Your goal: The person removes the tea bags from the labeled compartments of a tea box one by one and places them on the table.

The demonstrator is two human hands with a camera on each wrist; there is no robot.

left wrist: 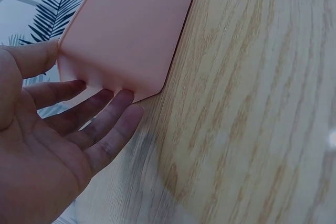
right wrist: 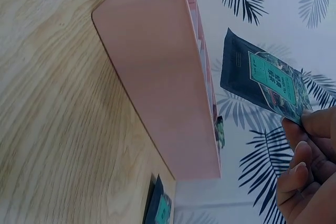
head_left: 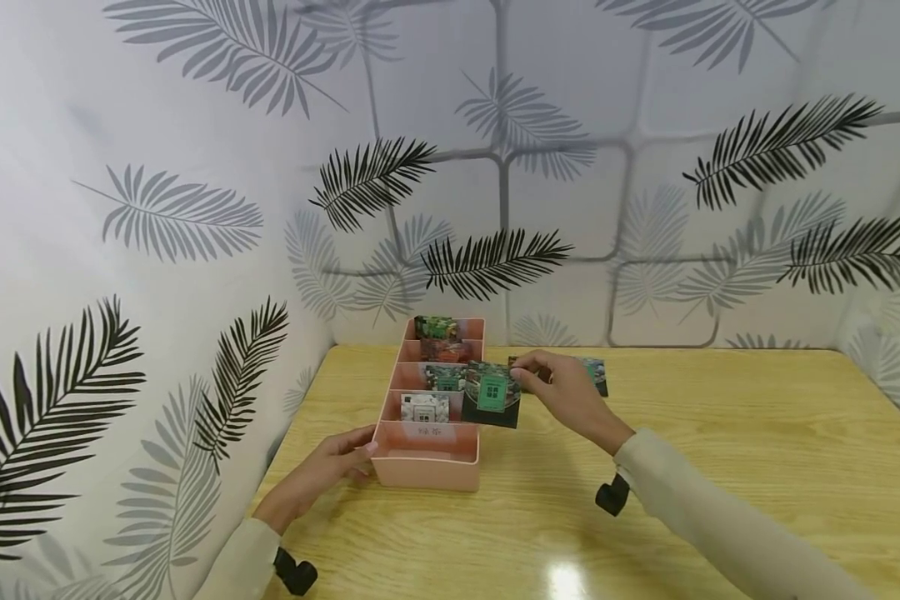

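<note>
A pink divided box (head_left: 426, 475) stands on the wooden table. My left hand (head_left: 335, 464) touches its near left corner: in the left wrist view the thumb is at the rim and the spread, fairly straight fingertips (left wrist: 126, 96) rest against the outer wall. My right hand (head_left: 570, 396) pinches a dark green tea sachet (head_left: 492, 396) by its edge, thumb against fingers. In the head view the sachet overlaps the box's right side; the right wrist view shows it tilted above the rim. Behind the right hand lie more sachets (head_left: 597, 375), partly hidden.
The box's compartments hold a white sachet (head_left: 424, 408), a dark green sachet (head_left: 444, 377), a red sachet (head_left: 441, 350) and a bright green sachet (head_left: 437, 327). The nearest compartment shows its bare floor. A leaf-patterned curtain (head_left: 450, 200) hangs behind and left of the wooden table (head_left: 720, 433).
</note>
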